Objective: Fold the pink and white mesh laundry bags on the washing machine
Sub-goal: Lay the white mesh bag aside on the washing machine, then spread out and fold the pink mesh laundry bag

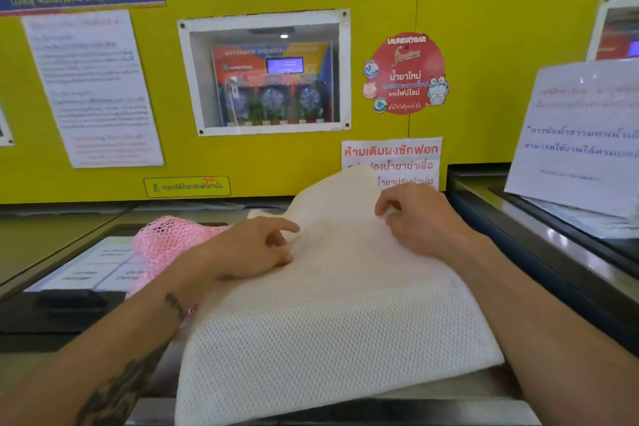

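Observation:
A large white mesh laundry bag [332,315] lies spread over the top of the washing machine [62,315], its far end raised toward the wall. My right hand [418,218] pinches the fabric near that raised far edge. My left hand [252,249] rests on the bag's left side with its fingers apart, pressing the mesh down. A pink mesh laundry bag [169,242] lies bunched up to the left, partly hidden under my left hand and the white bag.
A yellow wall panel [166,107] with posters and a windowed dispenser box [266,79] rises right behind the machine. A laminated sheet [90,270] lies on the machine's lid at left. To the right stands another machine [553,252] with a propped paper notice [581,135].

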